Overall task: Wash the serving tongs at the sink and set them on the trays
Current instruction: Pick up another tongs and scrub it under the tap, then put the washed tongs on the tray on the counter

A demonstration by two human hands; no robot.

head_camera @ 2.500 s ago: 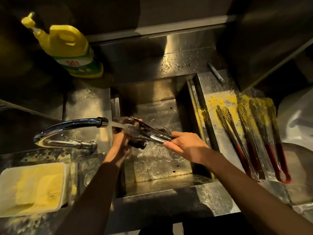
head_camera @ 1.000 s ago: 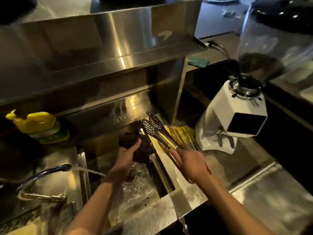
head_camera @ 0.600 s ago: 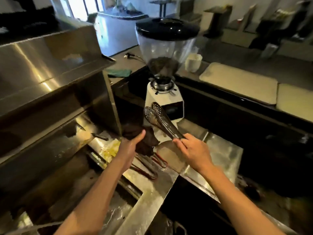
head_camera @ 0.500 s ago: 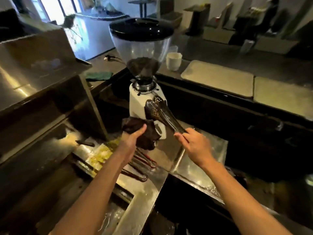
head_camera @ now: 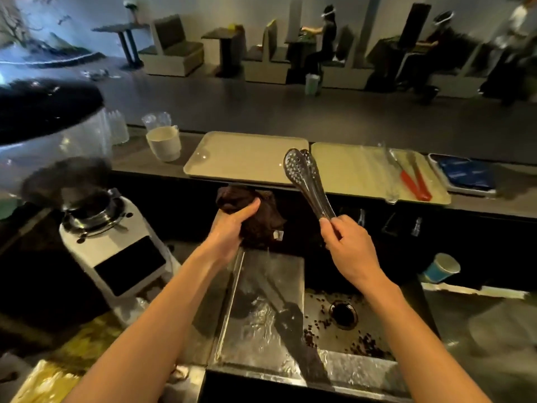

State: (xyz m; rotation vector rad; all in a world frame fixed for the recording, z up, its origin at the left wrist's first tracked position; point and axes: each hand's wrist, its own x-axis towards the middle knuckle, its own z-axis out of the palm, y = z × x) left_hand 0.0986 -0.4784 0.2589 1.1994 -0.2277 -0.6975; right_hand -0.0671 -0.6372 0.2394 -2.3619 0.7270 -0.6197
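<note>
The right hand (head_camera: 350,245) holds a closed grip on the handle end of the tongs (head_camera: 306,180), thumb and fingers pinched around the narrow part where the two arms meet. From that grip the tongs run up and away from the person, leaning slightly to the left, so the long axis points toward the raised surface (head_camera: 479,205) at the far side. The two perforated spoon ends sit pressed together at the top, in the air, in line with the gap between two trays. The left tray (head_camera: 247,170) lies just left of the spoon ends and appears bare. The right tray (head_camera: 348,173) lies just to their right and carries another pair of tongs with red handles (head_camera: 414,181) near its far right side. Both trays are beyond the grip, with the right tray the more direct reach for this hand. The left hand (head_camera: 232,225) is closed around a dark cloth (head_camera: 255,216), held in the air to the left of the tongs and apart from them; it plays no part in the placing. Below both hands lies a wet steel basin (head_camera: 261,315) with a drain (head_camera: 343,312) and scattered coffee beans. A white coffee grinder (head_camera: 113,245) stands to the left. In judgement, the placing calls for the right hand to carry forward and lower the tongs flat, spoon ends leading, onto a tray.
</note>
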